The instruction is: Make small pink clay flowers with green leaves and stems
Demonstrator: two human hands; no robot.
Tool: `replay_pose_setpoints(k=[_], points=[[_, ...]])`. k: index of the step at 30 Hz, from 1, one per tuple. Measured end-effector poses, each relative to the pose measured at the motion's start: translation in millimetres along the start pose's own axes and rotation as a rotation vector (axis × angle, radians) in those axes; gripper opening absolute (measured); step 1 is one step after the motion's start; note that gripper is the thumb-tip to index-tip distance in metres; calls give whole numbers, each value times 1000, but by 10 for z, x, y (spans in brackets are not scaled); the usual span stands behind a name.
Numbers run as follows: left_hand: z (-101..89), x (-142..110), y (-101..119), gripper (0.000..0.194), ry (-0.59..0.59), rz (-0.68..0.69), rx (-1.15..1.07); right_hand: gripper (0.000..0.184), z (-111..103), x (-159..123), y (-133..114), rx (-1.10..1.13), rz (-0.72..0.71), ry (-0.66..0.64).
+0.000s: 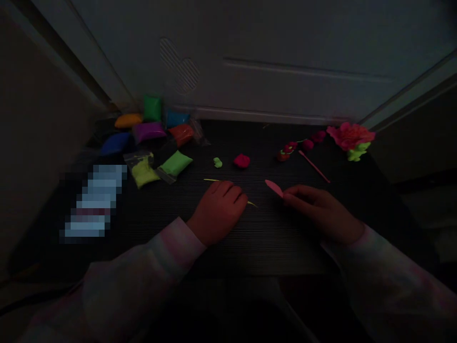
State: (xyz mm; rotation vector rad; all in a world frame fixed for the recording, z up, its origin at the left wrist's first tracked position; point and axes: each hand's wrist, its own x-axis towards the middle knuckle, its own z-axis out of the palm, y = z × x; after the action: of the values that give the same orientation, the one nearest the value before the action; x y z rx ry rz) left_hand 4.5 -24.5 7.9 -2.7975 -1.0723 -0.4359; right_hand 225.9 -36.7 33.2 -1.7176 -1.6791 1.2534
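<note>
Through the head view, my right hand (pixel 323 213) pinches a pink tool (pixel 273 187) by one end, fingertips closed, leaving its flat part exposed. My left hand (pixel 219 209), fingers curled, covers a yellow strip (pixel 211 180) on the table (pixel 250 257), perhaps steadying it; whether it grips, I can't tell. A red lump (pixel 242 161) would obstruct reaching forward.

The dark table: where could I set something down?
Bare table shows between the left hand and right hand, toward the near edge, and behind the red lump. It's crowded at back left, with bright packets, and at back right, around the pink flower.
</note>
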Motion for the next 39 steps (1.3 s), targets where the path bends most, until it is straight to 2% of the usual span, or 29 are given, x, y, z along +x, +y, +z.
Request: replay_pose_setpoints(k=[8, 13, 21, 33, 39], points=[[39, -53, -55, 18, 10, 10, -58, 28, 6, -49, 61, -109, -60, 11], [40, -76, -108, 17, 42, -43, -127, 29, -2, -38, 63, -200, -72, 3], [-11, -61, -37, 18, 87, -40, -25, 29, 8, -26, 59, -230, -76, -8], [-108, -115, 12, 22, 4, 84, 198, 25, 61, -44, 15, -340, -125, 19], [-159, -183, 15, 25, -81, 139, 199, 26, 55, -31, 39, -350, -129, 11]])
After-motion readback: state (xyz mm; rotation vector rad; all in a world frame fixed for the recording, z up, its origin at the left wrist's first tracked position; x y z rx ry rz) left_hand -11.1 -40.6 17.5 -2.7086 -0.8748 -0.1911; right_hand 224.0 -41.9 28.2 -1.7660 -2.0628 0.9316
